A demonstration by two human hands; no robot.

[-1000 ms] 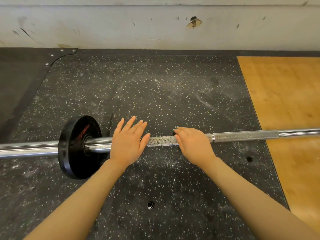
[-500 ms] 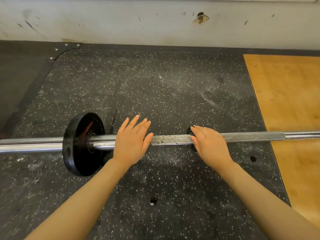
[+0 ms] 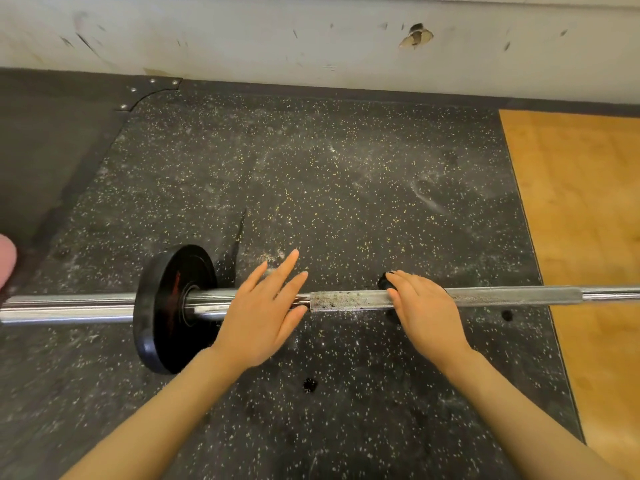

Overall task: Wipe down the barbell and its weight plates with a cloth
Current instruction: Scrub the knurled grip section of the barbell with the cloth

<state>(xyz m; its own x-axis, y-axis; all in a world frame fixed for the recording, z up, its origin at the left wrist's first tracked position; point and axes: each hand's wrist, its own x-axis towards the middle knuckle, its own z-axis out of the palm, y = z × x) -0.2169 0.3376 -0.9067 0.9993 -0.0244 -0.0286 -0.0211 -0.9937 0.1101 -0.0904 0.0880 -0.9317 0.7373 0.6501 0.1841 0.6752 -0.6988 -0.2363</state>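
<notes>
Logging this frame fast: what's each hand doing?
Left hand: open, fingers straight over the barbell.
Right hand: fingers curled on a dark object at the bar.

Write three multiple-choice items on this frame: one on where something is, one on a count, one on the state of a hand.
1. Where is the weight plate relative to the left hand?
A. to its left
B. between the hands
C. right of the right hand

2. How many weight plates show on the barbell?
A. none
B. one
C. three

3. How is the left hand?
A. a fist round the bar
B. flat, fingers straight
C. pinching a cloth

Answers: 1 A, the plate sits on the bar left of that hand. 2 B, one black plate shows. 3 B, its fingers lie straight over the bar.
</notes>
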